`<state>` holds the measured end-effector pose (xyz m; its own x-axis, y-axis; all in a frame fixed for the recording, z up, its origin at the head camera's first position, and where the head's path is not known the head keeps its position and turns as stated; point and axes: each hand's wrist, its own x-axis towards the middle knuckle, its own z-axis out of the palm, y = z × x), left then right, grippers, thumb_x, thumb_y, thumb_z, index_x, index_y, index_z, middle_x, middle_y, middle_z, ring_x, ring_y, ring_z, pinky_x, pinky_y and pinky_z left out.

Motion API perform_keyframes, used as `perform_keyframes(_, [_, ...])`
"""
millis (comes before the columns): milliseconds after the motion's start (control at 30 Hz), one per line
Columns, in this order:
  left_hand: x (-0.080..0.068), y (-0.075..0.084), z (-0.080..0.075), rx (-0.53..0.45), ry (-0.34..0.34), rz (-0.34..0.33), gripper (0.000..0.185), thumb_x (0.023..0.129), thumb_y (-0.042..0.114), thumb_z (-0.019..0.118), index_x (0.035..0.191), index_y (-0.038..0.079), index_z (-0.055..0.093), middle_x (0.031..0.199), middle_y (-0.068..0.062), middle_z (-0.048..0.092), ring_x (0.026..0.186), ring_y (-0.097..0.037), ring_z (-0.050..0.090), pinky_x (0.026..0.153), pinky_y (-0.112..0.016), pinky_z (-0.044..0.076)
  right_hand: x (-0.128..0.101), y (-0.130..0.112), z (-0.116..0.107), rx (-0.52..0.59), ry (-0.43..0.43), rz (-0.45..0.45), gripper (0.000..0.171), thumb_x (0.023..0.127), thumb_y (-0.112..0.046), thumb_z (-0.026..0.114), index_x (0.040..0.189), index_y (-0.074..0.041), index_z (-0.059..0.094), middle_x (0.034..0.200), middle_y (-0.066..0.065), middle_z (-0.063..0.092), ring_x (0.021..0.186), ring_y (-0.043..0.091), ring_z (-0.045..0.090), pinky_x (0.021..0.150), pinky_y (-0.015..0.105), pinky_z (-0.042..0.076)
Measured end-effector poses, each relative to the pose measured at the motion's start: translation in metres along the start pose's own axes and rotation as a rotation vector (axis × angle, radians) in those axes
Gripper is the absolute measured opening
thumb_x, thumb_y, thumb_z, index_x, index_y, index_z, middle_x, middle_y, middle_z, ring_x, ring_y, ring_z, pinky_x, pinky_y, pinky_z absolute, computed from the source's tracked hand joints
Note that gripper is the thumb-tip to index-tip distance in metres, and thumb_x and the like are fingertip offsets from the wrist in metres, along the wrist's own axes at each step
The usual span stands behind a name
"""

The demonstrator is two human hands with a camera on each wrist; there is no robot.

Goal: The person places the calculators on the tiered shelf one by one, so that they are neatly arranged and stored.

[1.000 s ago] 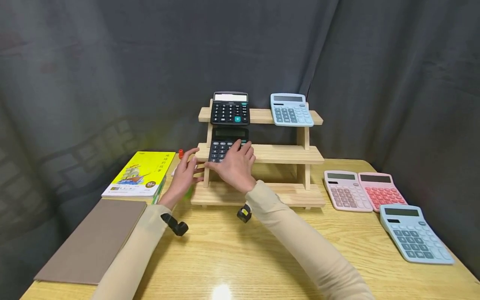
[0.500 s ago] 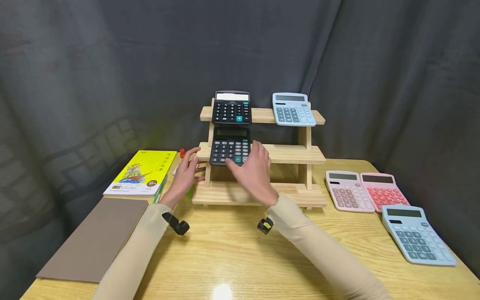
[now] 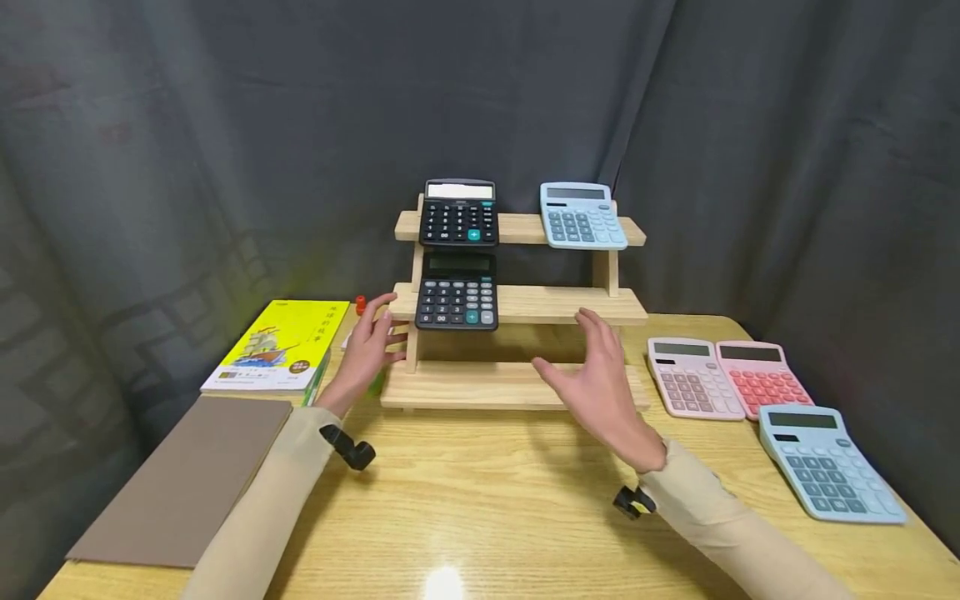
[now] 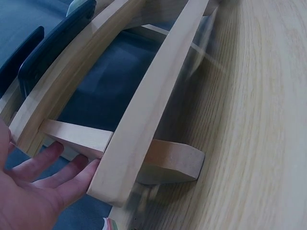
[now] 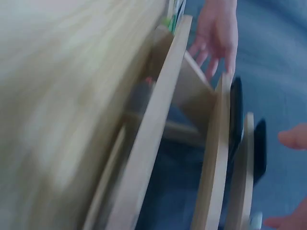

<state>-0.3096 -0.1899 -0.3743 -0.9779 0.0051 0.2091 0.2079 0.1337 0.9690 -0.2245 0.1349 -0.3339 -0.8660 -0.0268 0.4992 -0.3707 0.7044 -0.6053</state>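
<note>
A three-tier wooden display rack [image 3: 570,306] stands at the back of the table. At its left end my left hand [image 3: 365,346] rests its spread fingers against the side; in the left wrist view those fingertips [image 4: 81,165] meet the side upright. My right hand [image 3: 600,387] hovers in front of the rack's right half, thumb and fingers apart, holding nothing. One black calculator [image 3: 458,292] leans on the middle tier at the left. Above it, on the top tier, is another black calculator [image 3: 459,213], with a light blue calculator [image 3: 583,217] at the right end.
Right of the rack lie a pale pink calculator [image 3: 693,379], a pink calculator [image 3: 763,377] and a second light blue calculator [image 3: 828,467]. At left are a yellow-covered book [image 3: 281,342] on a stack and a brown board [image 3: 180,483]. A dark curtain [image 3: 300,125] hangs behind.
My right hand has let go of the black calculator on the middle tier and moved right, away from it. My left hand has stayed at the rack's left end.
</note>
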Motion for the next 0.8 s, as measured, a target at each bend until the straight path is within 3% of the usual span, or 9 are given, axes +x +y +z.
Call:
perform_keyframes(300, [0.0,0.001,0.0,0.0,-0.009,0.0,0.046,0.112,0.033,0.035,0.157,0.026,0.032,0.141,-0.027,0.046,0.122,-0.048,0.055,0.092,-0.059,0.053,-0.036,0.048,-0.064,-0.055,-0.056,0.062,0.086,0.084,-0.034,0.083,0.15,0.001,0.041,0.157,0.021,0.032,0.141,0.048,0.03,0.105,0.071,0.029])
perform_keyframes(500, [0.0,0.002,-0.002,-0.003,0.0,0.002,0.045,0.112,0.033,0.035,0.157,0.026,0.032,0.142,-0.028,0.046,0.122,-0.048,0.055,0.092,-0.059,0.052,-0.051,0.079,-0.102,-0.074,-0.084,0.046,0.093,0.081,-0.028,0.087,0.155,-0.008,0.035,0.157,0.025,0.031,0.14,0.053,0.028,0.099,0.079,0.027])
perform_keyframes(667, [-0.001,0.002,0.0,-0.012,-0.005,-0.01,0.045,0.112,0.031,0.036,0.156,0.026,0.033,0.141,-0.026,0.046,0.123,-0.047,0.055,0.093,-0.059,0.052,-0.062,0.107,-0.131,-0.085,-0.136,0.113,0.099,0.083,-0.029,0.084,0.161,-0.014,0.024,0.161,0.027,0.022,0.141,0.058,0.02,0.099,0.084,0.017])
perform_keyframes(800, [-0.001,0.001,0.0,-0.02,-0.008,-0.004,0.045,0.112,0.031,0.036,0.156,0.026,0.033,0.141,-0.026,0.047,0.124,-0.048,0.054,0.093,-0.059,0.052,-0.072,0.134,-0.151,-0.142,-0.178,0.166,0.103,0.086,-0.034,0.081,0.163,-0.014,0.016,0.16,0.032,0.018,0.137,0.062,0.02,0.096,0.086,0.018])
